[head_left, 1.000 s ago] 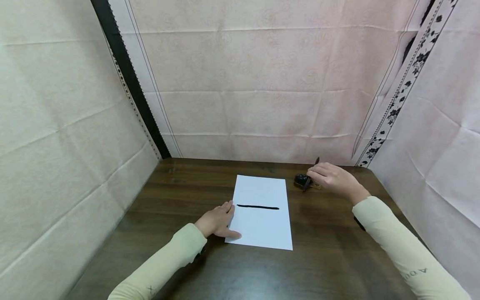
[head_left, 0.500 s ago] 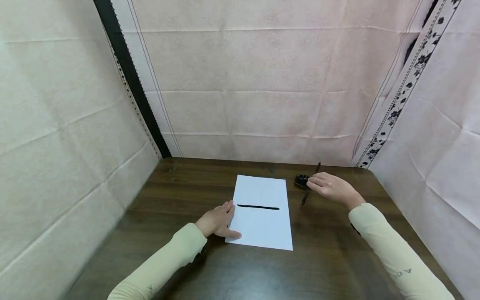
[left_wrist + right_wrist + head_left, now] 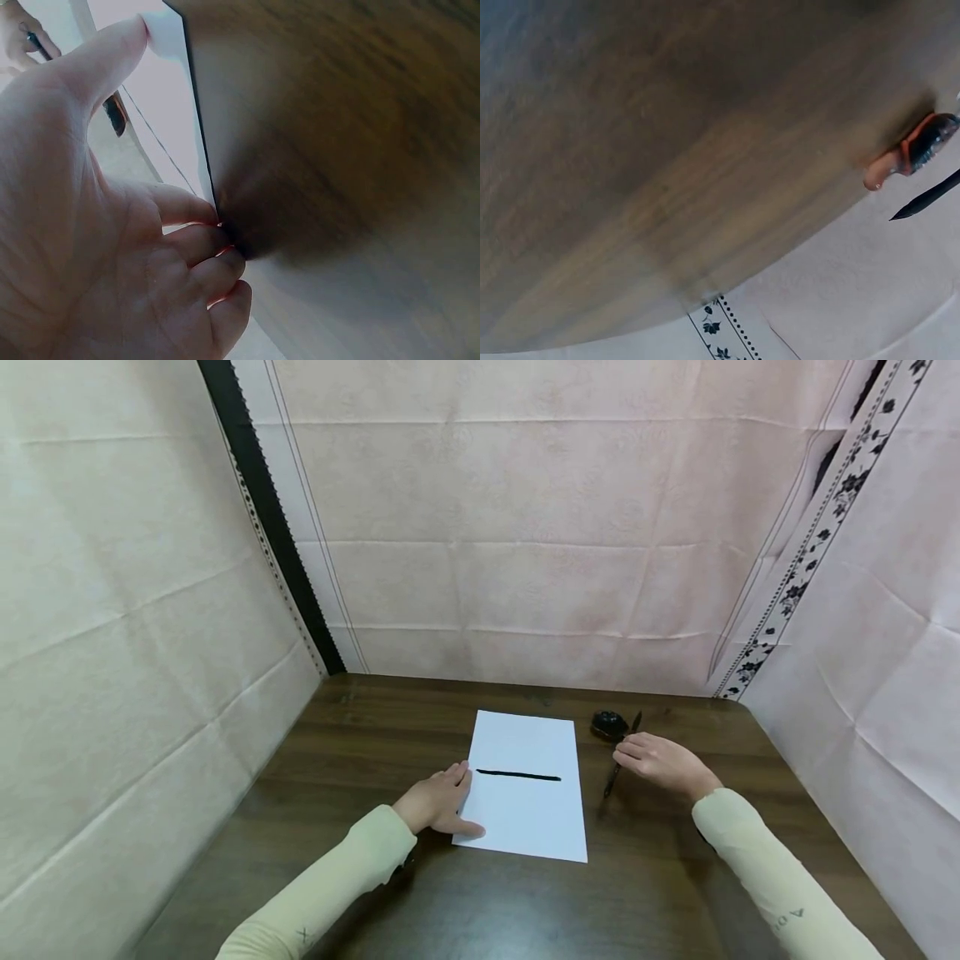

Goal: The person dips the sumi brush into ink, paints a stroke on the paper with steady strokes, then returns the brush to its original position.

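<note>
White paper (image 3: 528,818) lies on the wooden table, crossed by a thick black stroke (image 3: 519,775). My left hand (image 3: 437,803) rests on its left edge, thumb and fingers spread; the left wrist view shows the fingertips at the paper's edge. To the right of the sheet, my right hand (image 3: 663,766) pinches a slim dark writing brush (image 3: 611,781), slanted, with its lower tip near the tabletop. Just beyond that hand sits a glossy black ink holder (image 3: 609,725). In the right wrist view, the holder (image 3: 930,139) has a brown base, and the brush's pointed upper end (image 3: 926,202) shows.
Dark wooden tabletop (image 3: 337,760) surrounds the sheet. Pale cloth (image 3: 487,527) hangs behind the table and on both sides, with a floral border strip at the right corner and a black strip at the left.
My right hand has come nearer and down with the brush, away from the ink holder, which now shows more fully. The left hand stays on the paper.
</note>
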`<state>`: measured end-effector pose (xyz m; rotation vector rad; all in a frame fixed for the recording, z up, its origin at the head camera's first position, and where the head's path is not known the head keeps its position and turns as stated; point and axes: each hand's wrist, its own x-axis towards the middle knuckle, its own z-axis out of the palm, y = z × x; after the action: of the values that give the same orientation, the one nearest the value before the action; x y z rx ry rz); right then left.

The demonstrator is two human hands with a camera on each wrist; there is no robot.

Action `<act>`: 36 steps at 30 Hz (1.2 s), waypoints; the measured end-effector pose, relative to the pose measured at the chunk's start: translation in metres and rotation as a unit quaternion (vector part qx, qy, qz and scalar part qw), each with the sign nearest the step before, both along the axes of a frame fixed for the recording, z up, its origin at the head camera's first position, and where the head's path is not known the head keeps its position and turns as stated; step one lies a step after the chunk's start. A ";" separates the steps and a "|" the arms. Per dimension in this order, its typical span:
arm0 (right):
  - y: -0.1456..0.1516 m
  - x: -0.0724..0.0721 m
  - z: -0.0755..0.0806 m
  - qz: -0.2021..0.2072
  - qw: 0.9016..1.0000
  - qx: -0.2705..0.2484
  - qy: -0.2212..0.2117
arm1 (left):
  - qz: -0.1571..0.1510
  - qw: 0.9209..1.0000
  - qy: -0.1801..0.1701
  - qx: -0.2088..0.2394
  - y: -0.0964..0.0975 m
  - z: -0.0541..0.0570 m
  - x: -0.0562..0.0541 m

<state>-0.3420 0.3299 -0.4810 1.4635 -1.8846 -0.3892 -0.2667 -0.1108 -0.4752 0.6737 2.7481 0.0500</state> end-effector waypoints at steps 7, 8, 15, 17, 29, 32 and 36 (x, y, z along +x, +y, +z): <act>0.000 0.001 -0.010 -0.026 0.999 0.017 -0.010 | 0.002 1.000 -0.002 0.001 0.001 -0.003 0.001; 0.001 0.002 -0.011 -0.032 0.999 0.024 -0.012 | 0.002 1.000 -0.002 -0.001 0.001 -0.003 0.001; 0.002 0.005 -0.015 -0.069 0.995 0.067 -0.019 | 0.003 1.000 0.001 -0.007 0.003 -0.003 0.001; 0.003 0.006 -0.016 -0.075 0.994 0.073 -0.021 | 0.004 1.000 0.000 -0.005 0.004 -0.003 0.001; -0.001 0.010 -0.020 -0.103 0.988 0.098 -0.058 | 0.004 0.999 -0.034 0.039 -0.003 -0.010 -0.001; -0.002 0.010 -0.020 -0.108 0.987 0.099 -0.061 | 0.005 0.998 -0.035 0.050 -0.005 -0.012 -0.001; -0.003 0.012 -0.021 -0.119 0.987 0.089 -0.053 | 0.010 0.997 -0.043 0.064 -0.006 -0.014 -0.001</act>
<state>-0.3299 0.3273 -0.5018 1.3995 -2.1663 -0.6163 -0.2678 -0.1173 -0.4896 0.6619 2.6869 0.2554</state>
